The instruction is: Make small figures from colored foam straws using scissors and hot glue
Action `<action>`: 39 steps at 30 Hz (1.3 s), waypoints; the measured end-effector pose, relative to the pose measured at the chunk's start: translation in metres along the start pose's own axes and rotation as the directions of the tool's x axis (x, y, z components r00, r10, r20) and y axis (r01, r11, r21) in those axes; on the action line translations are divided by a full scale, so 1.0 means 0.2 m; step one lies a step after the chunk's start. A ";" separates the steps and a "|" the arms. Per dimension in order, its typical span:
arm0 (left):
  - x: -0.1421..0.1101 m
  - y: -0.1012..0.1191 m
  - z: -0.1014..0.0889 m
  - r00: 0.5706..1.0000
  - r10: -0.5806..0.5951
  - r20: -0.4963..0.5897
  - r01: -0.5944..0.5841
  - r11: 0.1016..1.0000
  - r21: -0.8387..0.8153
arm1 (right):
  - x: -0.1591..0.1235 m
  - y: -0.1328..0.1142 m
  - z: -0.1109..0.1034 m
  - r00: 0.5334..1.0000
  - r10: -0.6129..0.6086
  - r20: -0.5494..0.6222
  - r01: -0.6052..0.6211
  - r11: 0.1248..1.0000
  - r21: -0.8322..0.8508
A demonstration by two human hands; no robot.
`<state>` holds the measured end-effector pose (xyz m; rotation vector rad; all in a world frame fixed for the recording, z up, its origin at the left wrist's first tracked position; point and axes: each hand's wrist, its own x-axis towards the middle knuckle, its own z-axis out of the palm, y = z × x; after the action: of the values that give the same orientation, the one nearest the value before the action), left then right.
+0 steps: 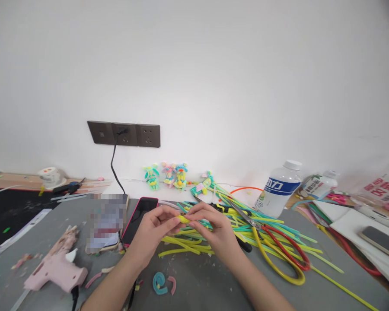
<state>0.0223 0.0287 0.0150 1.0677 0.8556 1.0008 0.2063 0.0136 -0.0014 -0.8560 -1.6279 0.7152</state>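
Note:
Between the fingertips of my left hand (160,226) and my right hand (210,222) is a short, bent piece of yellow pipe cleaner (183,219). Both hands are closed on it in a pinch, and the fingers hide part of its shape. Just beneath and behind them lies a loose pile of yellow, green and teal pipe cleaners (191,246). Scissors with red and yellow handles (278,250) rest on the pile, to the right of my right hand. A curled blue piece (159,284) and a small pink piece (172,285) lie in front on the grey mat.
On the left are a pink glue gun (56,268), a phone with a blurred screen (108,222) and a pink-edged phone (138,220). Small fuzzy figures (180,176) stand against the wall. A white bottle (280,190) stands at the back right. A cord hangs from the socket (125,134).

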 end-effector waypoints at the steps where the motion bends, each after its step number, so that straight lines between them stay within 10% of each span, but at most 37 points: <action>1: 0.00 0.00 0.00 1.000 0.014 0.011 -0.015 1.000 0.027 | 0.00 0.00 0.00 1.000 0.014 -0.006 -0.014 1.000 0.019; 17: 0.00 -0.04 -0.04 0.986 0.144 0.083 -0.158 0.968 0.197 | 0.01 0.01 0.01 0.986 0.169 0.002 -0.167 0.972 0.167; 31: 0.00 -0.03 -0.02 0.965 -0.200 0.170 0.187 0.978 0.093 | 0.02 0.00 -0.01 0.978 0.161 0.132 -0.181 0.971 0.157; 39: -0.01 -0.03 -0.02 0.953 -0.207 0.222 0.203 0.978 0.039 | 0.03 0.00 -0.01 0.967 0.163 0.194 -0.216 0.931 0.295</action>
<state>0.0194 0.0265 0.0084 1.0592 0.7717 0.6854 0.2076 0.0179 0.0020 -0.7413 -1.5325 1.1770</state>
